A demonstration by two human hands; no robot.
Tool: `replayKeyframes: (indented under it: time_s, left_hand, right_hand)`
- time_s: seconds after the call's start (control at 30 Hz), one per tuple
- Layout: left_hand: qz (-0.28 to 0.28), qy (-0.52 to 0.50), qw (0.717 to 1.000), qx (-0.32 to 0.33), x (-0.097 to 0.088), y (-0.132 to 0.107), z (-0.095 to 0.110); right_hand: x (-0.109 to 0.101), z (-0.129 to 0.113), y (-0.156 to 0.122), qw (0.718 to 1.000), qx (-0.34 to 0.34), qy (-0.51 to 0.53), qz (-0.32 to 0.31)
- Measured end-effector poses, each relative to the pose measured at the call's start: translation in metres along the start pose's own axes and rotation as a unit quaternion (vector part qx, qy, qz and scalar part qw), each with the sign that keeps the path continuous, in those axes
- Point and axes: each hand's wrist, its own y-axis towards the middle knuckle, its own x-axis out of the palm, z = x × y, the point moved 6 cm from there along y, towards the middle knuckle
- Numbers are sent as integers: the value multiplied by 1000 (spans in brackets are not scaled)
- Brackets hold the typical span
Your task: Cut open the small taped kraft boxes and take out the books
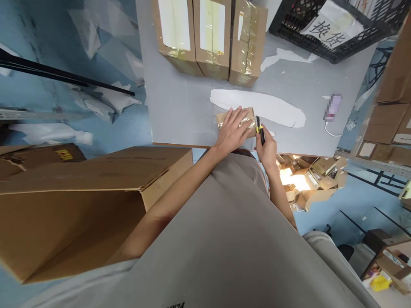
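A small taped cardboard box (249, 114) lies near the front edge of the grey table (180, 111). My left hand (231, 128) rests flat on top of it, fingers stretched out and slightly apart. At the box's right end, my right hand (267, 147) is closed around a black and yellow utility knife (261, 133). The knife's front end is against or just beside the right side of the box; I cannot tell whether it touches. Behind the box a long white sheet of paper (257, 105) lies on the table.
Three taped cardboard boxes (212, 64) stand at the back. A black plastic crate (334, 55) with a handwritten paper sits back right, with a blurred purple object (334, 107) on a white cord nearer. A large open carton (96, 171) is at left; cardboard scraps (321, 171) lie below right.
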Motion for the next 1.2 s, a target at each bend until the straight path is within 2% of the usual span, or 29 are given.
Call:
replayKeyframes:
  time_s: [0.2, 0.47, 0.7, 0.83, 1.07, 1.2]
  left_hand:
    - [-1, 24, 1000, 0, 5, -5, -7]
    - [-12, 31, 999, 9, 6, -5, -6]
    - [-19, -11, 999, -28, -2, 1, 0]
    - [-15, -16, 999, -27, -3, 2, 5]
    - [-12, -10, 1000, -22, -1, 1, 7]
    - [-4, -15, 1000, -17, -1, 0, 5]
  right_hand:
    - [-2, -3, 2, 998, 10, -54, -40]
    - [-10, -35, 2, 970, 108, -186, -116]
    - [-9, -40, 10, 973, 124, -157, -116]
    - [-10, -39, 8, 976, 128, -136, -110]
    - [-18, -40, 0, 958, 166, -198, -122]
    - [-25, -43, -10, 955, 153, -220, -131]
